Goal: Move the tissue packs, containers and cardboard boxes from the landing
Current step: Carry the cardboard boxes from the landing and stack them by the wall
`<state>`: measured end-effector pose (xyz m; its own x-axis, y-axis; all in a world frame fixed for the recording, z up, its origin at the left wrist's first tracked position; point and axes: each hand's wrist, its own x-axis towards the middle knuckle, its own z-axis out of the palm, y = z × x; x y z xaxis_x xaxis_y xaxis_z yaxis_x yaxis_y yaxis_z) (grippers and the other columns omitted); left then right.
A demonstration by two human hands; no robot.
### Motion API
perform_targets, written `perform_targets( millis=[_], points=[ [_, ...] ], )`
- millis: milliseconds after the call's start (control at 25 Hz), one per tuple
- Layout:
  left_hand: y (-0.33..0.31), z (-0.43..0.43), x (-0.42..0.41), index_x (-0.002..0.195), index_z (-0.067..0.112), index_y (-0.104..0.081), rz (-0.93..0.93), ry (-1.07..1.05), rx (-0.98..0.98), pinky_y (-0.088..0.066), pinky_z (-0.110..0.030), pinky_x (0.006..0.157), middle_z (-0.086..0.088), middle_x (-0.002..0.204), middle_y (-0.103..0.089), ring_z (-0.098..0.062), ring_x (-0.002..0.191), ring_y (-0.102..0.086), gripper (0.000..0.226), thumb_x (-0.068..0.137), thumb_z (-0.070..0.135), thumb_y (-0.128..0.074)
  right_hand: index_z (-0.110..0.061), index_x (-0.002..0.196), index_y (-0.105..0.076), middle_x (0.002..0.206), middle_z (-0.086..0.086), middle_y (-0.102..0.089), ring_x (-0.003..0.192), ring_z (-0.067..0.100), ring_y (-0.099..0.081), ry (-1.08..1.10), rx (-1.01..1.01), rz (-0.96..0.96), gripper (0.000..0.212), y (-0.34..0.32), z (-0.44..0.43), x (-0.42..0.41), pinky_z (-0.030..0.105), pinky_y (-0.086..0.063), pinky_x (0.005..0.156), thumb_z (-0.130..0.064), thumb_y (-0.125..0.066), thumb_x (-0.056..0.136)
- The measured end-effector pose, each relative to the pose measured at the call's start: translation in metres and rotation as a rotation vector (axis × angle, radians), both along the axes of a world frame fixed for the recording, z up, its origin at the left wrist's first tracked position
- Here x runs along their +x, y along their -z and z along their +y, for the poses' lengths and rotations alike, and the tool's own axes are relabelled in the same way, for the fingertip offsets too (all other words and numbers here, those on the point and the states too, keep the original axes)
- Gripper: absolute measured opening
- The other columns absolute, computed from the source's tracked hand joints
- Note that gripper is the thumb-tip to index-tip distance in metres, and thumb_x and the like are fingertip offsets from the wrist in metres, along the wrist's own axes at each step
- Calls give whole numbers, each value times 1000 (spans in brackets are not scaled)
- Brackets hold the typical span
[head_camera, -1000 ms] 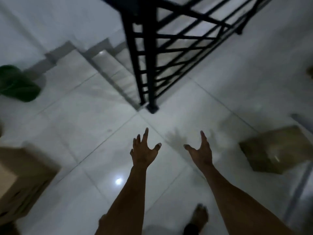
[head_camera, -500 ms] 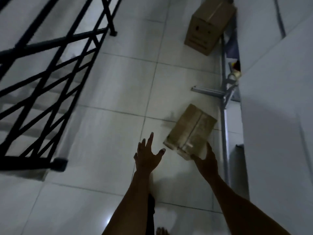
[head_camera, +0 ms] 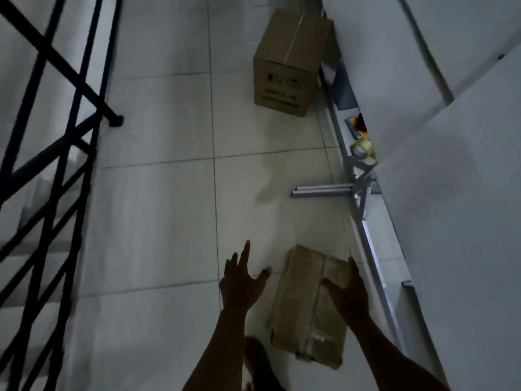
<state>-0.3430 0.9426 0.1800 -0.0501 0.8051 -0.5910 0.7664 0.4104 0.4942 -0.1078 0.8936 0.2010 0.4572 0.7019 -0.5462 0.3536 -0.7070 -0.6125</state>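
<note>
A: Left edge, 9 o'clock: black stair railing (head_camera: pixel 56 170), diagonal bars, 1 foot of it planted on the tiled floor (head_camera: pixel 158 215) at about 10 o'clock.

B: Hands?

A: Left hand (head_camera: pixel 239 283) at 6 o'clock, fingers spread wide, palm down, holding nothing. It sits just beside the near box's left side; contact, cannot tell.

B: Which box?

A: Small cardboard box (head_camera: pixel 307 309), flat on the floor at 5 o'clock, taped along its top seam, long axis running away from the person. A bare foot (head_camera: pixel 256 359) shows just left of its near end, between the 2 forearms.

B: Right hand?

A: Right hand (head_camera: pixel 349 292) lies over the box's far right part, thumb on the top face, fingers reaching toward the right edge. Open, not closed round anything. Box is not lifted.

B: Anything else from the task?

A: 1 larger cardboard box (head_camera: pixel 287 66) at 12 o'clock, upright, dark print on the face toward us, standing against the right wall's base. Well apart from the hands.

B: Right side?

A: Grey metal frame (head_camera: pixel 358 187) along the floor from 1 to 4 o'clock, 1 short bar sticking out to the left. Roll of clear tape (head_camera: pixel 362 150) on it at 2 o'clock. Beyond that, white wall panels (head_camera: pixel 451 221). Light is dim, small print unreadable.
</note>
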Motion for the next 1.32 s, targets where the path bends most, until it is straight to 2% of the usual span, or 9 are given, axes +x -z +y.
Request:
perform_targets(
  millis=[200,400,640,800,920,1040,1120,1200,1320],
  points=[
    [22,211,20,151,50,5,-15,67,8,-20,-56,115,-3,165,-10,-26,151,-7,89,85,71,-51,-29,156,-13,159,9,-26,143,32,-29,118,4,96,100,33,191,20,46,-33,110,-34,-78,81],
    [62,439,41,148,56,2,-58,49,69,-23,-58,116,-4,163,-16,-25,150,-13,89,82,72,-54,-27,155,-18,159,6,-27,145,28,-28,131,31,29,102,72,396,39,45,-30,115,-32,-82,76],
    [66,674,77,151,51,-4,-115,45,101,-18,-59,116,0,163,-17,-23,150,-13,88,82,71,-56,-29,157,-7,162,4,-20,146,28,-25,139,83,12,108,71,623,74,44,-27,114,-30,-81,78],
    [113,836,102,152,47,-3,-70,66,164,-27,-59,113,-4,163,-19,-27,149,-19,90,84,65,-58,-33,156,-7,161,7,-21,144,31,-28,191,124,-41,109,121,786,108,50,-31,114,-39,-80,77],
    [138,911,111,151,49,5,49,120,213,-33,-60,109,-9,162,-18,-33,146,-25,91,84,68,-54,-30,156,-10,154,13,-34,133,35,-42,185,94,-20,107,150,873,127,46,-43,100,-51,-71,70],
    [169,980,119,146,59,8,-115,69,150,-36,-66,104,-4,161,-22,-32,142,-32,93,77,80,-50,-28,153,-20,144,10,-46,125,33,-50,156,85,-79,94,176,929,144,48,-46,96,-60,-67,78],
    [178,1013,130,146,60,6,-215,83,162,-41,-66,100,1,159,-26,-29,140,-38,94,73,85,-48,-25,148,-28,136,7,-52,120,31,-54,157,66,-80,86,187,955,157,41,-45,90,-66,-63,81],
    [177,1031,144,151,52,4,-245,151,194,-45,-60,101,4,159,-28,-26,138,-42,93,80,77,-51,-30,151,-24,140,3,-49,124,29,-51,160,70,-42,85,191,973,167,36,-41,94,-62,-64,83],
    [179,1048,157,154,41,7,-253,191,177,-46,-48,100,0,158,-30,-27,132,-48,90,91,56,-56,-45,152,-10,151,0,-39,132,27,-44,154,80,10,99,196,984,176,48,-39,107,-65,-69,76]
  ],
)
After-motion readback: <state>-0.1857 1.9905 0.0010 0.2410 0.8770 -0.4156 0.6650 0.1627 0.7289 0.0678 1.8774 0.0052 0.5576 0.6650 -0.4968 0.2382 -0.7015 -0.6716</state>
